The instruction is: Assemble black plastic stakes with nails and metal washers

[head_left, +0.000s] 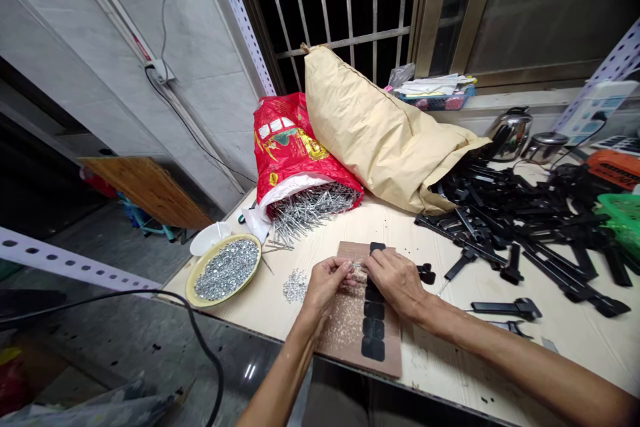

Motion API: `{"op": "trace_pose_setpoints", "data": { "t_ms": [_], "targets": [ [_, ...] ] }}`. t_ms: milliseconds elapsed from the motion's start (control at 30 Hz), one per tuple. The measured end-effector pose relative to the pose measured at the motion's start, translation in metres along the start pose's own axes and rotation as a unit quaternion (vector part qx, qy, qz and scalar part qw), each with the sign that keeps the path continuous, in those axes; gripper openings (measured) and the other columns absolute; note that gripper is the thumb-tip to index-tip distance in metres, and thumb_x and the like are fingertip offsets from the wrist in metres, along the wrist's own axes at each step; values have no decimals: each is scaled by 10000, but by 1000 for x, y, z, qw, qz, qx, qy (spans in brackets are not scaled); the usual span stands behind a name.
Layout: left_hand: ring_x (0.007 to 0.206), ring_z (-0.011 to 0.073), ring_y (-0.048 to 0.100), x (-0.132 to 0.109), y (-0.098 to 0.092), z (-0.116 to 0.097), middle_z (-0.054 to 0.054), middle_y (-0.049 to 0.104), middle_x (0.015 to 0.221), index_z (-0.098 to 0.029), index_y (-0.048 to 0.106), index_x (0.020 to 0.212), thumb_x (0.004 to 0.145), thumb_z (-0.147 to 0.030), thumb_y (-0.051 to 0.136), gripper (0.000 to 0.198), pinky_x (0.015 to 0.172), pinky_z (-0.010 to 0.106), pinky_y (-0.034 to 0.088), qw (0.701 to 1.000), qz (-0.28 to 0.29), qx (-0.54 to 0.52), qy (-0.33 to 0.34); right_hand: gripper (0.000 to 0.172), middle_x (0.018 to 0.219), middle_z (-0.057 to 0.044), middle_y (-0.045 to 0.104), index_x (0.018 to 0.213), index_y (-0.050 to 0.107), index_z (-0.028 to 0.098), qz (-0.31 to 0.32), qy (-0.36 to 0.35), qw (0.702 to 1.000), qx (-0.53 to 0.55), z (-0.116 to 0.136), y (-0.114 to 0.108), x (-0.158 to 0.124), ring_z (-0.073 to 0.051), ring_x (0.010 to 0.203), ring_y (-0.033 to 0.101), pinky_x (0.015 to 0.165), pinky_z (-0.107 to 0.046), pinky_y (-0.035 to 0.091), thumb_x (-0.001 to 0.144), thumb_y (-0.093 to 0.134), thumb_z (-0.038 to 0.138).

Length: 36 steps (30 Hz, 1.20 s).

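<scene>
My left hand [327,287] is closed in a pinch over the brown board [340,347], at a thin silvery metal pin [357,267]. Close on its right, my right hand [395,282] has its fingers curled at the pin's other end and over the row of black pieces. What sits inside its fingers is hidden. Flat black rounded-square pieces [373,348] lie in a column on the board, among pale crumbs. Left of the board is a small heap of shiny small parts [295,285]. A yellow bowl [189,290] holds many small metal parts resembling nuts or washers.
A red bag [277,140] spills long metal pins [300,213] onto the table. Behind it leans a large tan paper sack [370,127]. Black handle-like parts [530,213] pile up at the right, near a green basket [623,213]. A white bowl [205,238] stands by the left edge.
</scene>
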<state>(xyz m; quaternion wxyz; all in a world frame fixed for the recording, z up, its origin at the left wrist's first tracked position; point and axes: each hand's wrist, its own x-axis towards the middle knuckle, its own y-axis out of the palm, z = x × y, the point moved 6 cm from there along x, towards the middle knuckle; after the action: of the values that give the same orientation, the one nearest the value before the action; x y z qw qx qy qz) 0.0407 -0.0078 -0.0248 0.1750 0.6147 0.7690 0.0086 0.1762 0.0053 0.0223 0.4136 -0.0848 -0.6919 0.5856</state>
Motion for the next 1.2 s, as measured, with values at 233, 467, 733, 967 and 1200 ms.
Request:
{"op": "trace_pose_setpoints", "data": {
  "t_ms": [233, 467, 733, 967, 1200],
  "targets": [
    [486, 76, 546, -2, 1, -5, -21, 582, 599, -103, 646, 775, 663, -376, 727, 306, 496, 183, 447, 998, -3, 57, 32, 175, 765, -18, 566, 802, 579, 196, 3, 23, 999, 36, -4, -5, 1, -163, 755, 498, 675, -288, 308, 921, 453, 220],
    [492, 91, 567, -1, 1, -4, -8, 602, 620, -110, 640, 773, 652, -417, 723, 339, 497, 193, 442, 996, 9, 86, 15, 169, 836, 17, 577, 883, 582, 236, 84, 127, 969, 195, -17, 3, -3, -130, 730, 538, 546, -233, 300, 925, 449, 332],
    [435, 53, 499, -2, 5, 0, -4, 596, 591, -97, 625, 663, 571, -416, 780, 366, 459, 183, 432, 1000, 7, -4, -19, 178, 775, -7, 567, 785, 581, 195, 8, 68, 995, 75, -8, -6, 2, -161, 750, 492, 655, -283, 307, 913, 474, 255],
    [396, 37, 455, 1, 7, 7, -9, 562, 538, -91, 602, 613, 540, -427, 803, 398, 413, 173, 428, 996, 28, -63, -63, 154, 753, -19, 561, 774, 576, 197, -56, -30, 998, -29, 3, -15, 3, -182, 731, 419, 652, -315, 257, 898, 485, 186],
    [389, 42, 467, 2, 6, 6, -17, 567, 547, -95, 598, 645, 577, -419, 781, 379, 398, 172, 420, 998, 9, -58, -26, 88, 758, -12, 542, 810, 573, 207, -31, -26, 999, -27, 0, -13, 3, -180, 736, 413, 634, -307, 256, 873, 526, 167]
  ]
}}
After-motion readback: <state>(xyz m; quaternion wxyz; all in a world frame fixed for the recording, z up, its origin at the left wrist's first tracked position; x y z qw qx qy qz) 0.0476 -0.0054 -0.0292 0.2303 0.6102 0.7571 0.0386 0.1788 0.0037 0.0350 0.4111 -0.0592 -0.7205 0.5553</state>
